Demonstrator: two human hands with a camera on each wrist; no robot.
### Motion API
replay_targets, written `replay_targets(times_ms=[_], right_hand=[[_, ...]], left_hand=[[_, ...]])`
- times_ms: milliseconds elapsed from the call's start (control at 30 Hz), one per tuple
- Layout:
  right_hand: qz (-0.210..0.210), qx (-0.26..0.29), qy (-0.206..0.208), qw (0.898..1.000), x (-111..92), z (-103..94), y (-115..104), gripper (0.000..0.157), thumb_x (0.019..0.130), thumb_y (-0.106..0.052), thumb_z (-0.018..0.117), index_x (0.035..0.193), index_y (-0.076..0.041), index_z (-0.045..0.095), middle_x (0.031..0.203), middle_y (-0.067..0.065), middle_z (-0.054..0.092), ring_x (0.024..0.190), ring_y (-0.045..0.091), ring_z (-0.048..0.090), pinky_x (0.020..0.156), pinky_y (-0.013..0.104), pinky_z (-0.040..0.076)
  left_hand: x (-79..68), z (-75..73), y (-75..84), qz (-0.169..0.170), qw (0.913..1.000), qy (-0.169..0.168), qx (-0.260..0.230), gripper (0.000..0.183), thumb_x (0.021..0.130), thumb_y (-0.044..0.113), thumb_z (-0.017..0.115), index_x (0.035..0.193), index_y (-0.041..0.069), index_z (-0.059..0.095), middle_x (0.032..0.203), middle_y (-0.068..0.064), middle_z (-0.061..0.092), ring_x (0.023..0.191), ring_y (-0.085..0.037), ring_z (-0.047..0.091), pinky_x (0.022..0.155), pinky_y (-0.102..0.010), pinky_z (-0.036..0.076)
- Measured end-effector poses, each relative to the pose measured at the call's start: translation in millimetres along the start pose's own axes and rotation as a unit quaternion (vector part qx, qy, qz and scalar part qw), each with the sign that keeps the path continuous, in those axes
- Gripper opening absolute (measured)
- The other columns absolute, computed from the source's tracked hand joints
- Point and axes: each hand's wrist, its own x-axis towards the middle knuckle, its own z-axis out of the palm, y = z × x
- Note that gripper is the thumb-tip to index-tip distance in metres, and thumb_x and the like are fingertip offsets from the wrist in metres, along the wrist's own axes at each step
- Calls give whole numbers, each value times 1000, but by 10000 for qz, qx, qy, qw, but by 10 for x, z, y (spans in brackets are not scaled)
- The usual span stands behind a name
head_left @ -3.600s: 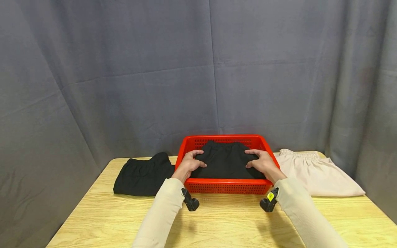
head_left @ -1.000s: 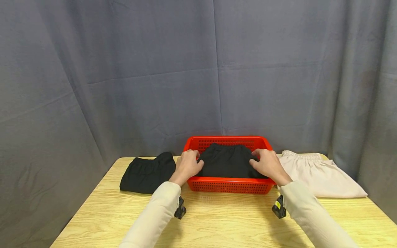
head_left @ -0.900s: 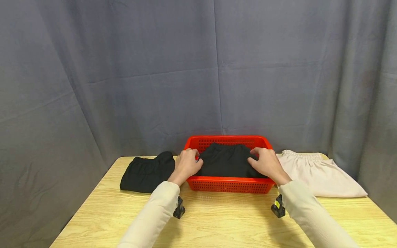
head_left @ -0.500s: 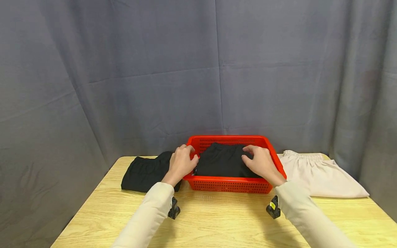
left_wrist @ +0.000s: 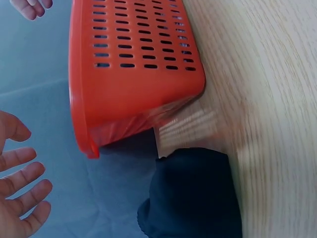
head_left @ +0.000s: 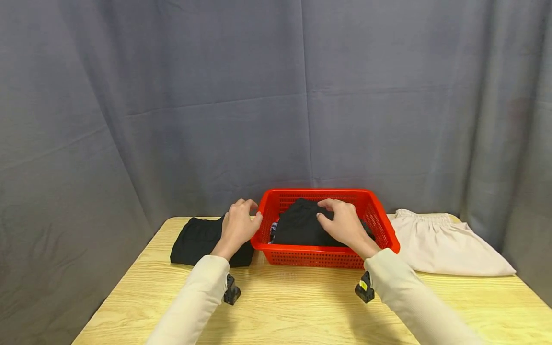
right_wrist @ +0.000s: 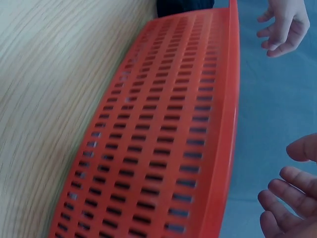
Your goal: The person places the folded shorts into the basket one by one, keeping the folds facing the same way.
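Observation:
A red perforated plastic basket (head_left: 379,220) stands at the back of the table, with a black garment (head_left: 295,225) in it, folded, and a bit of patterned cloth (head_left: 273,232) showing at its left. My right hand (head_left: 345,224) hovers over the basket, fingers loosely bent and holding nothing. My left hand (head_left: 237,224) is raised left of the basket, in front of a second folded black garment (head_left: 194,242) on the table, partly hiding it. In the left wrist view the left hand's fingers (left_wrist: 29,178) are spread and apart from the basket. The right wrist view shows the right hand (right_wrist: 292,198) likewise relaxed.
A pale pink garment (head_left: 448,244) with a gathered waistband lies right of the basket. Behind the wooden table (head_left: 297,306) hangs a grey curtain (head_left: 215,120). A small black device (head_left: 231,290) is strapped at each wrist.
Both hands have let go of the black garment in the basket, risen and shifted left. The left hand has left the basket and now stands by the left black garment.

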Motion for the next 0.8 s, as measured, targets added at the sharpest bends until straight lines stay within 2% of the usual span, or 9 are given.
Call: replay_targets(times_ms=[267,533,800], right_hand=[[-169,251,-221,9993,20,131,-190,31,89,-16,65,117,-3,68,115,14,66,103,29,61,88,47,48],[-366,542,-295,9974,20,283,-322,29,90,-17,66,116,-5,68,114,12,67,103,28,62,88,45,49],[-297,1058,-747,9911,22,468,-483,32,93,-21,62,122,-6,66,120,9,65,111,27,59,92,44,47]], left_hand=[[-80,-45,-141,-237,9992,110,-304,20,87,16,65,101,3,71,101,-12,65,91,-30,60,75,-44,52],[-180,-52,-258,-422,9980,214,-416,19,85,14,65,99,3,70,97,-12,64,88,-31,60,73,-46,52],[-262,-17,-359,-502,9981,138,-338,21,85,14,66,100,0,70,94,-13,63,88,-32,59,76,-47,50]])
